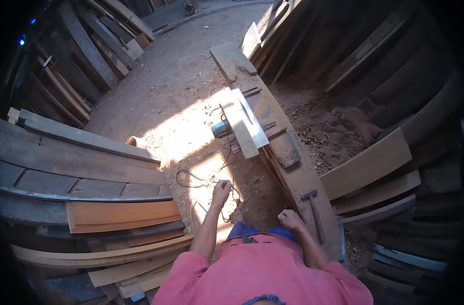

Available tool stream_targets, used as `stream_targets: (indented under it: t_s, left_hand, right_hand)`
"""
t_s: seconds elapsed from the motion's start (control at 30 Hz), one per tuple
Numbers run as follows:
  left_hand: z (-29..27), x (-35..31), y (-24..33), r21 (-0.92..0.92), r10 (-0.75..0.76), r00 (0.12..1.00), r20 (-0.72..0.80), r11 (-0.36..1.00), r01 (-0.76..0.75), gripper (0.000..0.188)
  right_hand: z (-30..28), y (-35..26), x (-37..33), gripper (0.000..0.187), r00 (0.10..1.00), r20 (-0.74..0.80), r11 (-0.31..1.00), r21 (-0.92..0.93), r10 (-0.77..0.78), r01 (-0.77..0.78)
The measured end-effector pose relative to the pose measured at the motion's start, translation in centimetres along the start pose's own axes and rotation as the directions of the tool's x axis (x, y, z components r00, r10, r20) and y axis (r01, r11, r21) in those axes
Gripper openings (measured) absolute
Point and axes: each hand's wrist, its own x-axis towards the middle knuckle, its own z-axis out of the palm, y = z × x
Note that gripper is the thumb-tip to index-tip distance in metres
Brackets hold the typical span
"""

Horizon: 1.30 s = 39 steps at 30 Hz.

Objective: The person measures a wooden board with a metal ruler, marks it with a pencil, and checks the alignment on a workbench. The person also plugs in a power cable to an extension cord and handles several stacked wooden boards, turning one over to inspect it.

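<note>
My left hand [221, 193] is raised over the floor with its fingers curled in, above a dark cord [188, 173] that loops on the ground. My right hand [291, 220] is also curled, beside the near end of a long wooden workbench [329, 235]. What either hand holds, if anything, I cannot make out. Just right of the right hand, a hammer [316, 219] lies on the bench, its head away from me. Farther along the bench, a power tool with a green cylindrical body [221, 129] sticks out beside a pale board [244, 133].
Planks [89, 152] are stacked along my left, with an orange-brown board [125, 215] among them. More boards [369, 161] lean at the right, near a heap of wood shavings [343, 129]. A pale bucket-like container [136, 142] lies on the dirt floor [166, 86].
</note>
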Motion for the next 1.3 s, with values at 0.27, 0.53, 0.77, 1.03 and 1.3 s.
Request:
stream_targets:
  t_s: [0.27,0.53,0.77,1.03,1.3]
  left_hand:
    - [-2.7,5.0,4.2,-0.141,0.021,0.999,-0.037,0.990,-0.026,0.028]
    - [-4.1,-2.2,-8.1,0.053,-0.200,0.970,0.139,0.979,0.194,0.030]
    - [-6.9,-5.6,-15.7,0.195,-0.366,0.914,0.174,0.923,0.332,0.032]
    - [-12.0,-6.8,-21.6,0.008,-0.442,0.879,-0.178,0.893,0.451,0.029]
    - [-10.8,-9.0,-22.5,-0.029,-0.636,0.679,-0.368,0.737,0.675,0.039]
  right_hand:
    - [3.3,-5.6,2.3,0.034,1.000,0.006,0.991,-0.134,-0.014,0.014]
    - [3.4,-5.9,2.9,0.036,0.994,0.008,0.962,-0.251,0.109,-0.103]
    - [3.5,-7.4,5.5,0.034,0.994,0.046,0.966,-0.247,0.095,-0.081]
    - [6.9,-8.5,7.3,0.027,0.989,0.144,0.957,-0.279,-0.043,0.082]
    - [9.2,-5.0,8.4,0.046,0.883,0.329,0.660,-0.750,0.334,0.030]
